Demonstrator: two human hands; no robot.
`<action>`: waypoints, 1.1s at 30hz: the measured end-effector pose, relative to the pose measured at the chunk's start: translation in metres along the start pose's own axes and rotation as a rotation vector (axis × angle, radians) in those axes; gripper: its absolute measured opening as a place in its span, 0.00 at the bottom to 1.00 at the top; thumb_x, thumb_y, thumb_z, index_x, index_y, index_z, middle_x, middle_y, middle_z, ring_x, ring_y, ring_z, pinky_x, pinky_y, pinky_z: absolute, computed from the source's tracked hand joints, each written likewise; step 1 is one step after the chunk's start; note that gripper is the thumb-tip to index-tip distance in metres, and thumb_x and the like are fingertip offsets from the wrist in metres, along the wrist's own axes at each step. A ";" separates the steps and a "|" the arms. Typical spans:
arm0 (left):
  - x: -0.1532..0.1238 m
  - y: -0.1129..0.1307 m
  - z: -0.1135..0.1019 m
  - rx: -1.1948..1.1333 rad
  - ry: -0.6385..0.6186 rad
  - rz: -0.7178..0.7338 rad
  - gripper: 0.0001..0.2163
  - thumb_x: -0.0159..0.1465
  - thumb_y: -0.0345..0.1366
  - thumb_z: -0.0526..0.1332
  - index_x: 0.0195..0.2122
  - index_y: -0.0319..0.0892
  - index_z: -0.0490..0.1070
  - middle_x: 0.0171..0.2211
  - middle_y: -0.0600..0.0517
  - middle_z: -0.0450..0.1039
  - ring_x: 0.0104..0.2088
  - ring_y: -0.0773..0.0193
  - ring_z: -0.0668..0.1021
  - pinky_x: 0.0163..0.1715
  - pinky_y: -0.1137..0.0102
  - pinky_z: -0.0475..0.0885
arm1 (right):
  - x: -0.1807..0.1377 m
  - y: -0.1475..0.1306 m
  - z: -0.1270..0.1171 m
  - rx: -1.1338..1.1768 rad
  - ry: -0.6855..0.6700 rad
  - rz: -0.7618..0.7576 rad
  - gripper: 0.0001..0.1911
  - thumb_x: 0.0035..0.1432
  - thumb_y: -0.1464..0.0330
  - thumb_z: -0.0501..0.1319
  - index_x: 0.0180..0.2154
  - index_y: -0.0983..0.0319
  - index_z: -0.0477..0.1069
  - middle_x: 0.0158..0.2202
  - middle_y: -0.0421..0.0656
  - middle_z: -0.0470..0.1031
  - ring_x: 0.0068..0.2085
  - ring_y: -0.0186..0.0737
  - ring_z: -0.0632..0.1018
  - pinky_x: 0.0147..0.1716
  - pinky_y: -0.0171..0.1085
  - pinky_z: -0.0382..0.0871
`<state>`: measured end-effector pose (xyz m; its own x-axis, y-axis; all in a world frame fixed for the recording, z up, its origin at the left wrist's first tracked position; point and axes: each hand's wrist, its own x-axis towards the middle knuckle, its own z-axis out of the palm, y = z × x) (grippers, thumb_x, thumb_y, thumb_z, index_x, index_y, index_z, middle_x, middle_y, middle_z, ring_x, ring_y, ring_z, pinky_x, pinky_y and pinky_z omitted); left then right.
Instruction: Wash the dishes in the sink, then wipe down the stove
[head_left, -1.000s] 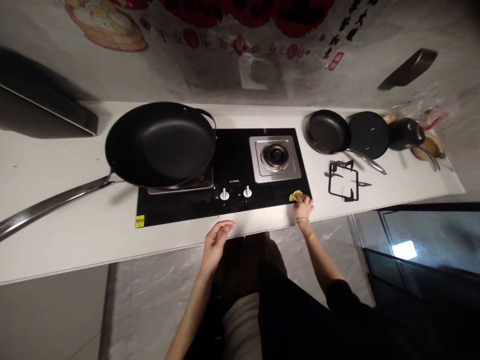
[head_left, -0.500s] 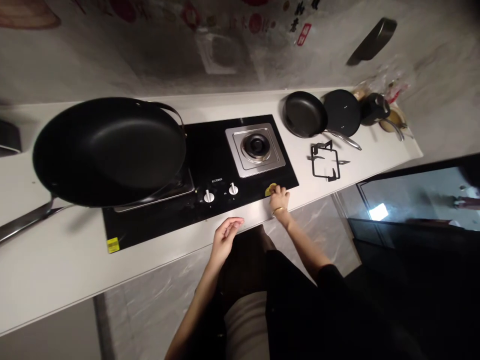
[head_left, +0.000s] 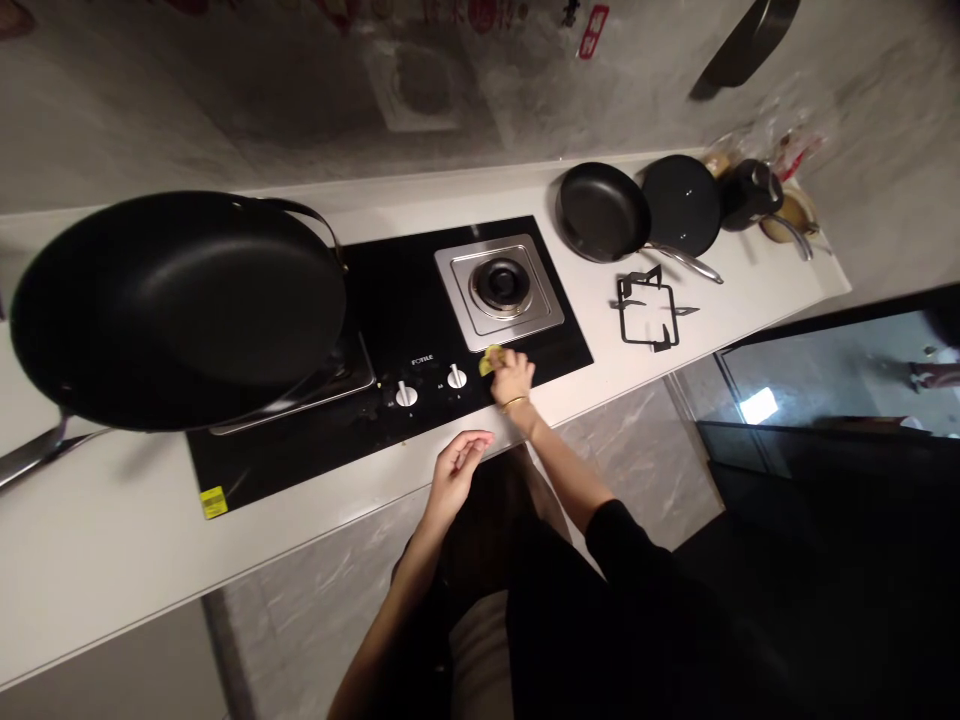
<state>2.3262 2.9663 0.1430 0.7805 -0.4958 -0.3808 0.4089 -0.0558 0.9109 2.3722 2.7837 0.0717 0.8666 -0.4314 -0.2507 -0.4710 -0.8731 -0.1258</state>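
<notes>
My right hand (head_left: 514,378) is closed over a small yellow sponge (head_left: 488,360) and presses it on the black glass gas hob (head_left: 390,290). It is between the right-hand burner's steel plate (head_left: 474,335) and the hob's front edge, just right of a silver knob (head_left: 457,376). Part of the sponge is hidden under my fingers. My left hand (head_left: 454,475) hovers by the counter's front edge, its fingers loosely curved, thumb a little apart, holding nothing. The right burner (head_left: 504,284) stands bare, without its pan support.
A large black wok (head_left: 180,310) covers the left burner, its handle pointing left. On the white counter (head_left: 592,330) to the right lie a black pan support (head_left: 649,312), a frying pan (head_left: 604,212), a round black pan or lid (head_left: 682,205) and a small pot (head_left: 791,215).
My right hand has slid the sponge leftward along the hob's front strip, closer to the knobs. My left hand stays nearly in place. The view has shifted slightly.
</notes>
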 end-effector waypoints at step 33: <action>0.000 -0.017 -0.018 0.017 0.124 -0.071 0.14 0.64 0.48 0.62 0.40 0.44 0.78 0.41 0.48 0.80 0.45 0.56 0.80 0.50 0.65 0.71 | 0.049 0.135 -0.019 -0.104 0.114 -0.149 0.25 0.66 0.75 0.50 0.57 0.51 0.73 0.57 0.48 0.67 0.55 0.52 0.59 0.48 0.45 0.53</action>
<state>2.3281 2.9831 0.1245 0.8025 -0.3793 -0.4605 0.4585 -0.1019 0.8828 2.3543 2.6408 0.0608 0.9412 -0.3136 -0.1256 -0.3219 -0.9453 -0.0520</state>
